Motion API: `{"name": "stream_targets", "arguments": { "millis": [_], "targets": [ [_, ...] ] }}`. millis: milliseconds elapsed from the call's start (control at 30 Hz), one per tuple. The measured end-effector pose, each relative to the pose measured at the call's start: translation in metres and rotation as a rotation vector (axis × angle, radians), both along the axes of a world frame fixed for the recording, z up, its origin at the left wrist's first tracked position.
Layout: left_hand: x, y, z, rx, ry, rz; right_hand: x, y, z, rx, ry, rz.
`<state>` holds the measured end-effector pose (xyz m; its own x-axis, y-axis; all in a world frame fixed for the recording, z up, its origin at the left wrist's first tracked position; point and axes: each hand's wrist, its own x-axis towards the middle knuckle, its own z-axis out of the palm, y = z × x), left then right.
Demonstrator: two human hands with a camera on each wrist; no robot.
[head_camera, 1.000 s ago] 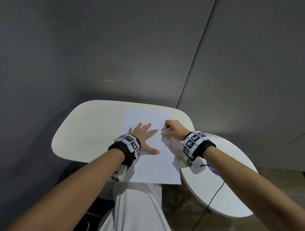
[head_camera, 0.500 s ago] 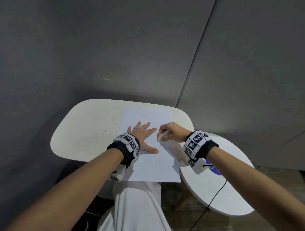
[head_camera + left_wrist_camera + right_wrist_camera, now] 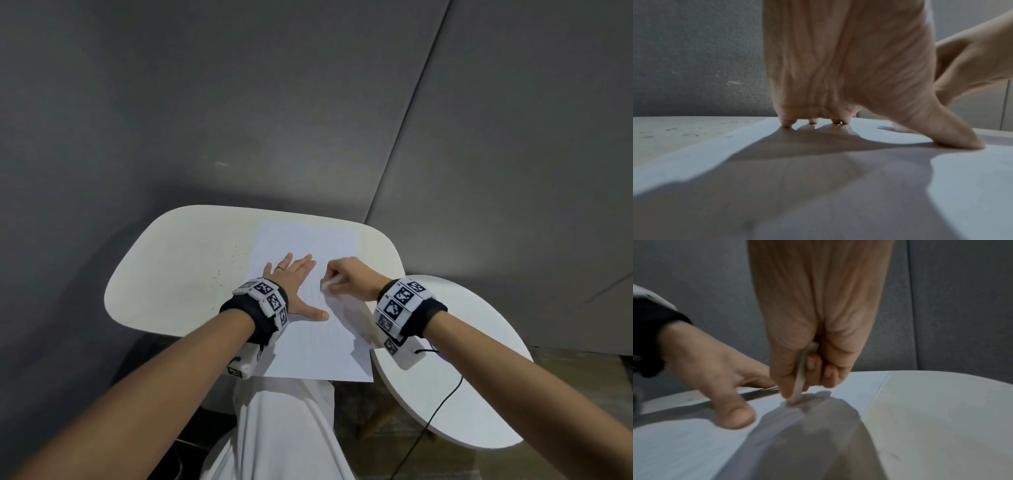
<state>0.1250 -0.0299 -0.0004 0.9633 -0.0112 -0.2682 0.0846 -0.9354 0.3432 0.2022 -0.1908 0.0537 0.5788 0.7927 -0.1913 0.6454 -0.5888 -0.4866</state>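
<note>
The sheet (image 3: 310, 342) is thin white paper, smooth and matt, with faint pencil marks; the white eraser (image 3: 800, 379) looks like matt rubber, though it is blurred; the table top (image 3: 178, 274) is off-white and matt, smooth but flecked with small dark specks. The wall panels (image 3: 274, 102) are grey with a rough, felt-like look; the wristbands (image 3: 246, 318) are black cloth bearing hard white plastic blocks; the round side table (image 3: 479, 404) is smooth white with a faint sheen.

White paper sheet (image 3: 308, 353) flat on table (image 3: 178, 274); thin white eraser (image 3: 800, 378) upright, tip touching paper sheet.
</note>
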Motion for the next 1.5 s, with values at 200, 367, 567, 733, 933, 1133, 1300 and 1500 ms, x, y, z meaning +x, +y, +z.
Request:
{"name": "stream_targets", "arguments": {
  "millis": [200,367,567,733,933,1133,1300,1500],
  "targets": [
    [-0.001,0.001,0.002,-0.008,0.001,-0.016,0.005,0.009,0.004,0.033,-0.024,-0.070],
    [-0.002,0.001,0.001,-0.019,-0.018,-0.011,0.002,0.009,0.007,-0.095,0.076,0.062],
    [-0.003,0.003,0.000,-0.007,-0.018,-0.018,0.003,0.010,-0.001,0.014,-0.013,-0.006],
    [-0.002,0.003,0.001,0.011,-0.012,-0.022,0.009,0.014,0.000,0.064,-0.018,-0.045],
    [-0.005,0.004,0.007,-0.001,0.012,-0.028,0.007,0.000,0.003,-0.012,0.096,0.006],
    [-0.029,-0.027,0.009,0.024,-0.095,-0.118,0.046,-0.001,-0.012,0.248,0.175,-0.384],
    [-0.033,-0.047,0.011,0.060,-0.041,-0.412,0.055,-0.001,-0.025,0.233,0.183,-0.452],
    [-0.029,-0.071,0.021,0.287,0.031,0.036,0.043,-0.004,-0.016,0.337,0.244,-0.482]
  ]
}}
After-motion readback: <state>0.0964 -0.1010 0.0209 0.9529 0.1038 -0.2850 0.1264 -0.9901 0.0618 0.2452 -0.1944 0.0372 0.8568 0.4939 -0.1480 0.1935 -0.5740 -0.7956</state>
